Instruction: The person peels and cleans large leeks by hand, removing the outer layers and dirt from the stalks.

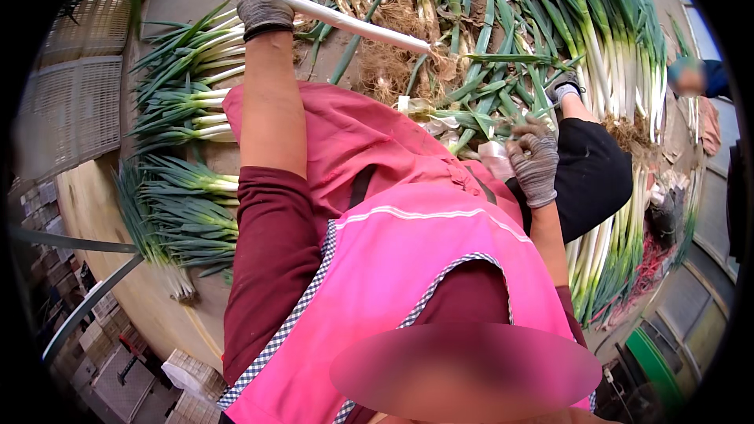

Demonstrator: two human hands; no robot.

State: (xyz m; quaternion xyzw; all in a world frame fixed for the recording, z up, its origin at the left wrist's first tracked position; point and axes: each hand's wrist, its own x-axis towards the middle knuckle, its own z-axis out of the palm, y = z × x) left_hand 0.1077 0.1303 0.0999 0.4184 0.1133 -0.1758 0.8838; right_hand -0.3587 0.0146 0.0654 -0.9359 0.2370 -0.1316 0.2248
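My left hand [264, 3], in a grey knit glove, is closed around the shaft of a long green onion [359, 26]. Its green leaves point to the left and its white shaft runs right to a root end with brown roots. Lower down on the right, my right hand [533, 162], also gloved, has bent, partly blurred fingers; whether anything thin is between them cannot be told. Loose green leaves and stripped peelings [483, 121] lie just beyond it. Unpeeled onions with tangled, soil-covered roots [383, 70] lie in front of me.
Bunches of white-stemmed onions [206, 123] line the left side. A large onion pile [618, 65] is at upper right, beyond my shoe [566, 85] and bent knee [595, 171]. More bunches [607, 259] lie at lower right. Plastic crates [76, 112] stand far left; another person [716, 79] is far right.
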